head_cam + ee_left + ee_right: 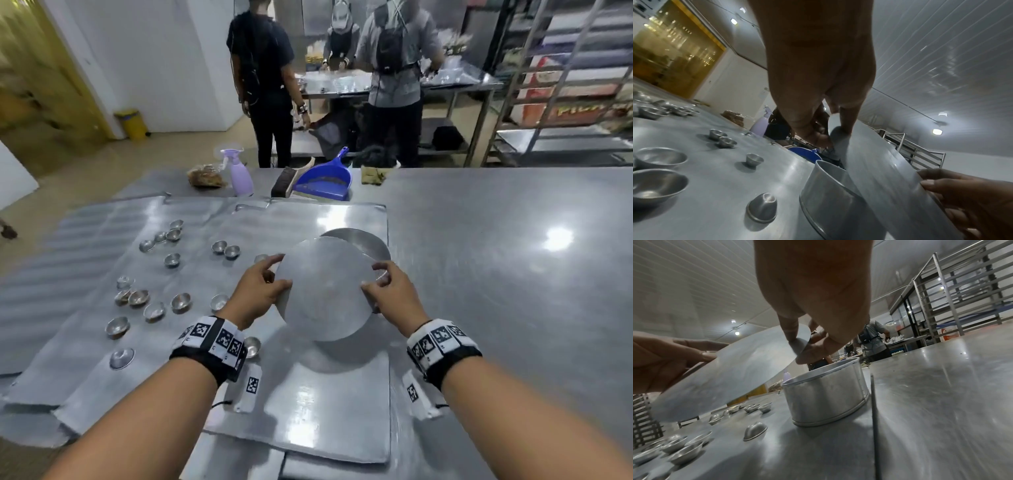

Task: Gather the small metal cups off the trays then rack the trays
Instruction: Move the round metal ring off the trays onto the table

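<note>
Both hands hold a flat round metal disc (325, 287) by its edges, tilted above the tray (325, 428). My left hand (279, 272) pinches the disc's left rim, and my right hand (373, 275) pinches its right rim. Just behind the disc a round metal tin (370, 240) stands on the tray, open at the top. The wrist views show the disc (879, 170) (731, 374) slanting over the tin (830, 194) (826, 395). Several small metal cups (181, 303) lie scattered on the trays to the left. One cup (755, 433) is upside down.
At the table's far edge stand a purple spray bottle (239, 171), a brush (284, 181), a blue dustpan (325, 181) and a food bag (205, 176). Three people work at a table behind. A tall metal rack (565, 85) stands at the back right. Bare steel tabletop (513, 274) lies to the right.
</note>
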